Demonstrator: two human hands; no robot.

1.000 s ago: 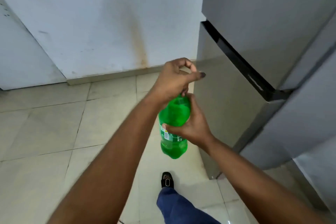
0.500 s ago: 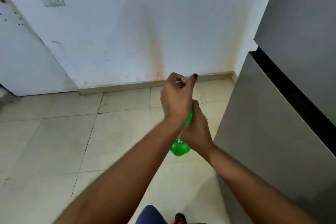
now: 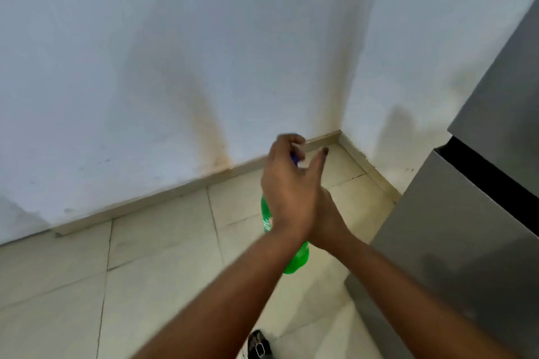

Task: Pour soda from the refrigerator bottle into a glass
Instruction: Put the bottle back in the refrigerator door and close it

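Right hand [image 3: 328, 220] round green bottle [image 3: 297, 261], left hand [image 3: 287, 183] over its cap.

One head-worn camera looks forward and down from standing height at a floor [image 3: 163, 265] corner where two walls [image 3: 145, 67] meet, the refrigerator [image 3: 466, 242] along the right edge; both forearms reach in close from below.

The green bottle [image 3: 296, 259] carries a label with white markings, too blurred to read; no other text shows.
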